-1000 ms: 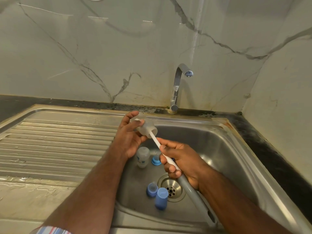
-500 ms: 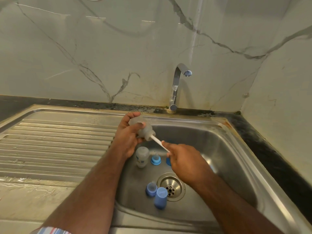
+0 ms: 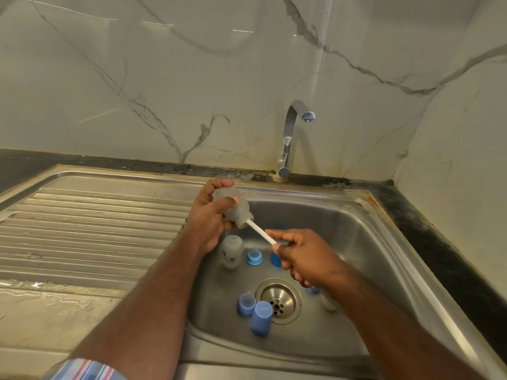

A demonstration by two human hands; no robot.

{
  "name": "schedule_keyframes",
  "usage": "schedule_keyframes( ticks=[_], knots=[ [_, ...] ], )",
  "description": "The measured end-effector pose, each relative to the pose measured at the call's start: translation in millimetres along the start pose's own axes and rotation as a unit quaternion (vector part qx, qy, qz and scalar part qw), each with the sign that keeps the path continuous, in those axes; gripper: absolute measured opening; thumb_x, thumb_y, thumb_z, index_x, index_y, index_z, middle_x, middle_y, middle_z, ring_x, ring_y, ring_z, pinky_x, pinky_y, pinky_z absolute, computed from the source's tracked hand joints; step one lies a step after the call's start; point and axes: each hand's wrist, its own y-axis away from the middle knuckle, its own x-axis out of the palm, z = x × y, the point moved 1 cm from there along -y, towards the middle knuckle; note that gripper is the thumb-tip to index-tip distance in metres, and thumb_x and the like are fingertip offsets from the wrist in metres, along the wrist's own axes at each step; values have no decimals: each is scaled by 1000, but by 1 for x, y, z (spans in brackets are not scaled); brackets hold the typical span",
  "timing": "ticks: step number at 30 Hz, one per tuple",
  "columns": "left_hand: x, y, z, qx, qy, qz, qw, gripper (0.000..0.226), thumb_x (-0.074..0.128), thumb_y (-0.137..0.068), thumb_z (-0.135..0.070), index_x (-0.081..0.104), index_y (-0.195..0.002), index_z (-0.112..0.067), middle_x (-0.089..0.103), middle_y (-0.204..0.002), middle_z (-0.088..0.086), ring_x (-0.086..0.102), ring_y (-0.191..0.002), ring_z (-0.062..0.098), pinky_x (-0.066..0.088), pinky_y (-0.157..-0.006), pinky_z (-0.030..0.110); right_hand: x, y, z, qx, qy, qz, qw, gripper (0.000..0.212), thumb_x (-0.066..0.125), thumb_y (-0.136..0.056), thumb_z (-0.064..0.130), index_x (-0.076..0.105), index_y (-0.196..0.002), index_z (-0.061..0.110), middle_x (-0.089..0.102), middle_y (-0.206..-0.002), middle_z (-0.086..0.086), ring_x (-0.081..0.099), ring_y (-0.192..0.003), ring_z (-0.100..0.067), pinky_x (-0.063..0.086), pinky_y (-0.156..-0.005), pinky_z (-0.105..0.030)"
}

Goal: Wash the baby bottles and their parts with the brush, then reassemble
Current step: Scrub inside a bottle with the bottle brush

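Observation:
My left hand (image 3: 210, 219) grips a clear baby bottle (image 3: 238, 208) tilted over the sink's back left corner, its mouth facing right and down. The white brush handle (image 3: 260, 233) runs into the bottle's mouth; my right hand (image 3: 303, 256) holds its other end. On the sink floor (image 3: 219, 338) stands a second clear bottle (image 3: 232, 250). Beside it sit a blue ring with a teat (image 3: 254, 255) and a blue part (image 3: 274, 259) partly hidden by my right hand. Near the drain (image 3: 278, 300) are another ring with teat (image 3: 246, 303) and a blue cap (image 3: 261, 317).
The chrome tap (image 3: 290, 133) rises behind the basin, no water running. A ribbed steel drainboard (image 3: 90, 229) lies to the left, wet at its front. Marble walls close the back and right side. Something blue and pale (image 3: 312, 290) shows under my right wrist.
My right hand turned over on the brush and slid up the handle, pushing it deeper into the bottle. The grey lower handle is no longer visible. The left hand tilted the bottle slightly.

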Motion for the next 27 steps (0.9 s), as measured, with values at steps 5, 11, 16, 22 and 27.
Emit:
schedule_keyframes(
  ticks=[5, 11, 16, 22, 27],
  knots=[
    [4, 2, 0, 1, -3, 2, 1000, 34, 63, -89, 9, 66, -96, -24, 54, -126, 7, 59, -107, 33, 60, -67, 46, 25, -6, 1, -108, 375, -88, 916, 59, 45, -102, 19, 28, -155, 40, 60, -103, 0, 56, -83, -18, 47, -71, -32],
    [4, 4, -1, -9, 15, 0, 1000, 29, 61, -92, 7, 63, -101, -20, 56, -120, 6, 61, -102, 33, 61, -69, 46, 10, 1, 11, -4, -26, 39, 999, 41, 51, -102, 20, 56, -138, 39, 59, -72, 5, 45, -45, -5, 36, -43, -20],
    [10, 4, 1, -14, 4, 14, 1000, 30, 64, -90, 7, 64, -100, -21, 55, -122, 8, 62, -103, 33, 60, -69, 45, 18, -5, 6, -78, 233, -73, 967, 51, 48, -104, 21, 39, -152, 37, 67, -105, 4, 59, -76, -8, 43, -66, -23],
    [7, 3, 0, -18, -1, 9, 1000, 30, 63, -91, 7, 65, -100, -22, 54, -128, 8, 62, -105, 33, 60, -69, 47, 16, -3, 10, -67, 210, 4, 975, 49, 49, -102, 22, 45, -147, 39, 68, -92, 6, 60, -68, -8, 46, -60, -22],
    [3, 1, -2, -15, 24, 14, 1000, 31, 65, -89, 7, 65, -101, -22, 53, -126, 9, 61, -108, 35, 60, -69, 47, 7, 4, 6, 3, -63, 5, 998, 41, 52, -103, 20, 56, -139, 38, 57, -70, 8, 44, -49, -4, 36, -46, -19]
  ],
)
